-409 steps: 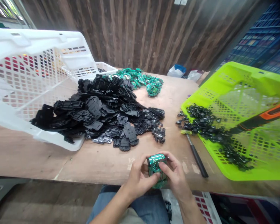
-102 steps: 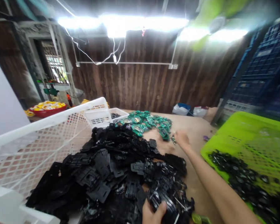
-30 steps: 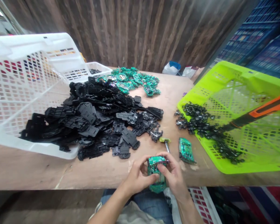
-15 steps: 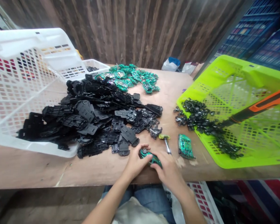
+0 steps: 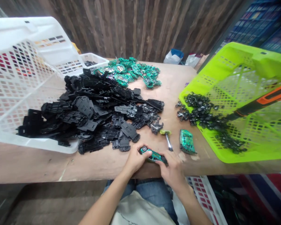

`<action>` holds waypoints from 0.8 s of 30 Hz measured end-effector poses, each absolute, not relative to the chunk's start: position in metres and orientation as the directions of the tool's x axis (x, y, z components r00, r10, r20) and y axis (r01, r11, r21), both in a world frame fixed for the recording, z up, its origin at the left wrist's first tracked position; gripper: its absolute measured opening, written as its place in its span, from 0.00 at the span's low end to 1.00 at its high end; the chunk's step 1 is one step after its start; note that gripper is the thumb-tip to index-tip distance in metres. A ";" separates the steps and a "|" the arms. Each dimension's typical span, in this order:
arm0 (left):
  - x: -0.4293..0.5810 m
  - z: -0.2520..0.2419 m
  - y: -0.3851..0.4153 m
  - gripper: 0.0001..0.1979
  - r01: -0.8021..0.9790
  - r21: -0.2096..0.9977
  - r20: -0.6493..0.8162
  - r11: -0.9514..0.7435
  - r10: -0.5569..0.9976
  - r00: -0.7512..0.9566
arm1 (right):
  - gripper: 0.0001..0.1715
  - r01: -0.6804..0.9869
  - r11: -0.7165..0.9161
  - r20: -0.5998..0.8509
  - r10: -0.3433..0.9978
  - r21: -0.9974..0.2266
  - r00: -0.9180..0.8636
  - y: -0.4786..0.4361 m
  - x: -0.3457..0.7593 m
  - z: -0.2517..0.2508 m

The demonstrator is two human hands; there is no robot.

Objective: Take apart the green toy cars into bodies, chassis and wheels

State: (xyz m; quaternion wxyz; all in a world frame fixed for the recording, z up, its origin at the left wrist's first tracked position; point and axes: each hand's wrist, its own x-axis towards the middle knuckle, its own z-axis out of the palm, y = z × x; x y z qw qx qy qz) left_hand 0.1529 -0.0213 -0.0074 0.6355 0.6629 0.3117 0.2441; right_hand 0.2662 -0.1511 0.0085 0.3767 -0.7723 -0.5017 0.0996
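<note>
- Before you, the wooden table (image 5: 37, 165) bore everything; clock hours ran from the car in your grip as centre.
- At 10 o'clock a white crate (image 5: 43, 28) lay on its side, mouth facing you.
- At 2 o'clock leaned a lime basket (image 5: 236, 51).
- At 10 o'clock a heap of black base plates (image 5: 84, 104) spilled from the white crate; judging by its bulk, plenty was left.
- Between 11 and 12 lay a green pile (image 5: 133, 70), shells or whole cars, too small to tell.
- At 2 o'clock black wheel sets (image 5: 202, 107) lay loose on the basket's lip and table, apparently unused.
- Your left hand (image 5: 135, 157) gripped one end of the car, your right hand (image 5: 172, 165) the other.
- Between them, the green toy car (image 5: 152, 157) showed a wheel near each end, so it seemed nearly together; its fastening was hidden.
- Between 2 and 3, a second green car (image 5: 187, 142) lay apart, its completeness unclear.
- Between 1 and 2, the yellow-headed hammer (image 5: 168, 139) lay just beyond your right hand.
</note>
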 end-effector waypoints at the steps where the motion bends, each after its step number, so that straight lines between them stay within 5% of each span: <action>1: 0.150 -0.004 -0.020 0.08 0.118 0.993 -0.080 -0.003 0.717 0.693 | 0.08 0.669 -0.232 0.188 0.850 -0.706 0.492 -0.149 0.269 0.008; 6: 0.130 0.012 -0.007 0.44 -0.005 0.984 0.104 -0.180 0.550 0.829 | 0.17 0.191 -0.308 -0.212 0.891 -0.932 0.401 -0.132 0.293 0.008; 8: 0.128 0.012 -0.003 0.35 0.006 0.942 0.174 -0.334 0.504 0.846 | 0.21 0.139 -0.327 -0.258 0.893 -0.935 0.369 -0.128 0.297 0.007; 11: 0.134 0.006 -0.002 0.18 0.198 0.867 0.107 -0.457 0.559 0.822 | 0.20 0.344 -0.279 -0.085 0.871 -0.896 0.483 -0.132 0.292 0.009; 16: 0.144 0.001 -0.007 0.26 0.272 0.837 0.110 -0.476 0.632 0.767 | 0.20 0.798 -0.122 0.279 0.897 -0.590 0.344 -0.147 0.269 0.011; 20: 0.149 0.001 -0.007 0.08 0.128 0.856 0.202 -0.501 0.552 0.809 | 0.12 0.833 -0.182 0.314 0.867 -0.522 0.386 -0.143 0.262 0.004; 24: 0.153 -0.003 -0.005 0.06 0.101 0.867 0.229 -0.489 0.570 0.789 | 0.08 0.805 -0.220 0.325 0.831 -0.551 0.450 -0.136 0.260 -0.004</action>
